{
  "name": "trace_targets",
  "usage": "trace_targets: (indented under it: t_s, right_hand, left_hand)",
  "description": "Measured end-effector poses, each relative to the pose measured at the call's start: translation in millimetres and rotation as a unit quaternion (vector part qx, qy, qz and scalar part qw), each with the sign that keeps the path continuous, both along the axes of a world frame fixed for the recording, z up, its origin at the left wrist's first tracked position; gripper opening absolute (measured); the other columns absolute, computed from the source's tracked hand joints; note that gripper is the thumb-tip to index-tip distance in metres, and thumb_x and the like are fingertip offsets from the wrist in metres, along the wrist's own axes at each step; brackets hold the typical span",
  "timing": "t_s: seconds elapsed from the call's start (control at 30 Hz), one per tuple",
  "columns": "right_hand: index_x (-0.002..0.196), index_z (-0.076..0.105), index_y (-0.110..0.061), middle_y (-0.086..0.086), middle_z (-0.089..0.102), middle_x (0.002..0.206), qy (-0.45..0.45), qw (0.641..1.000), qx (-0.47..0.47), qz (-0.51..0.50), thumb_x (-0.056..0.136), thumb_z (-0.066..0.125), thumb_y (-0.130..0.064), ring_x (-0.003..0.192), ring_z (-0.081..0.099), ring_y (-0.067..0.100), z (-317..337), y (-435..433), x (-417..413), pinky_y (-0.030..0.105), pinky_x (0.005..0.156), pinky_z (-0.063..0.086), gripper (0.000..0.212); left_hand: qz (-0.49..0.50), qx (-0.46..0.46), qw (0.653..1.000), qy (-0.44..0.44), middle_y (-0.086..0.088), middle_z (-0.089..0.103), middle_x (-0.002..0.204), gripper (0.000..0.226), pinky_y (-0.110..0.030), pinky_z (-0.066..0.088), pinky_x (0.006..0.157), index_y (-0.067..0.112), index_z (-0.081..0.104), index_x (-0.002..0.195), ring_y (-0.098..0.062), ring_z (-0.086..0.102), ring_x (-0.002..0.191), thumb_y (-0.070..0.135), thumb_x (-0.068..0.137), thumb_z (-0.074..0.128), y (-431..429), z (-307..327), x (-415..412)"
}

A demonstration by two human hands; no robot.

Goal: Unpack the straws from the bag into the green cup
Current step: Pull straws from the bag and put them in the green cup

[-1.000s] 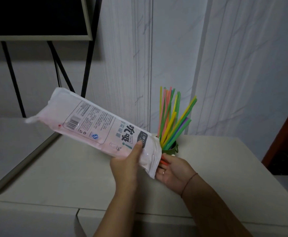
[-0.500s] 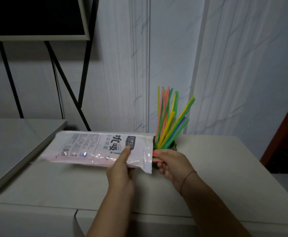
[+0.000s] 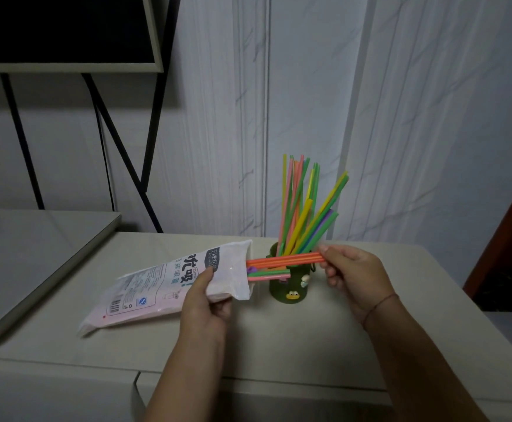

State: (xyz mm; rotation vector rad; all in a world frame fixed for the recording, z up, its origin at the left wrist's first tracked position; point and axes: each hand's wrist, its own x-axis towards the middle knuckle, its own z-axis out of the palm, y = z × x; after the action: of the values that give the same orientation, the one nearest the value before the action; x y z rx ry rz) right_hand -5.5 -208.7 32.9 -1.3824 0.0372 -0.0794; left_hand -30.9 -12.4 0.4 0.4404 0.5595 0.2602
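Beige tabletop [image 3: 355,336]: green cup [image 3: 288,292] packed with upright straws [image 3: 303,214]. Left hand [image 3: 207,303] fingers gripped bag [image 3: 169,284] beside cup; right hand [image 3: 352,275] fingers pinched orange straws [image 3: 282,259] half out of bag.

A single wide-angle camera sits on the person's head and looks forward and down across the pale beige desk [image 3: 294,345] toward the white marbled wall panel [image 3: 431,117] behind it. It is close: the left forearm [image 3: 187,376] and the right forearm [image 3: 425,360] enter from the bottom edge, and a dark framed screen [image 3: 60,28] fills the upper left corner.
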Motion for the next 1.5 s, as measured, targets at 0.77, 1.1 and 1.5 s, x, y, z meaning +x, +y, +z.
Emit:
trace_targets:
  t_s: [0.77,1.1,1.5]
  right_hand:
    - [0.076,0.060,-0.001,-0.001,0.056,0.043,0.028,0.988,0.148,0.036,0.092,0.048,-0.002,0.037,0.052,0.003,-0.8,12.8,4.6,0.014,0.040,0.045,0.020]
    - [0.084,0.063,-0.002,0.001,0.057,0.052,0.029,0.987,0.132,0.082,0.090,0.054,-0.004,0.045,0.054,0.004,-13.3,36.1,-1.4,0.016,0.048,0.049,0.011]
    - [0.082,0.060,-0.001,-0.004,0.059,0.042,-0.013,0.988,0.130,-0.085,0.089,0.056,-0.002,0.040,0.055,0.002,-1.3,-14.9,17.6,0.013,0.045,0.049,0.008]
  left_hand:
    - [-0.033,0.020,0.999,0.021,-0.003,0.068,0.078,0.023,-0.028,0.053,0.043,0.016,0.057,0.106,-0.014,0.066,0.058,0.005,0.086,0.061,-7.1,0.2,-1.8]
    - [-0.080,0.025,0.996,0.042,-0.003,0.069,0.061,0.009,-0.026,0.052,0.038,0.013,0.057,0.083,-0.016,0.065,0.059,0.005,0.085,0.062,-22.7,2.1,-6.9]
    - [-0.048,0.017,0.997,0.051,-0.003,0.068,0.063,0.010,-0.028,0.052,0.041,0.013,0.056,0.082,-0.017,0.060,0.069,0.004,0.086,0.061,-5.8,1.4,-4.8]
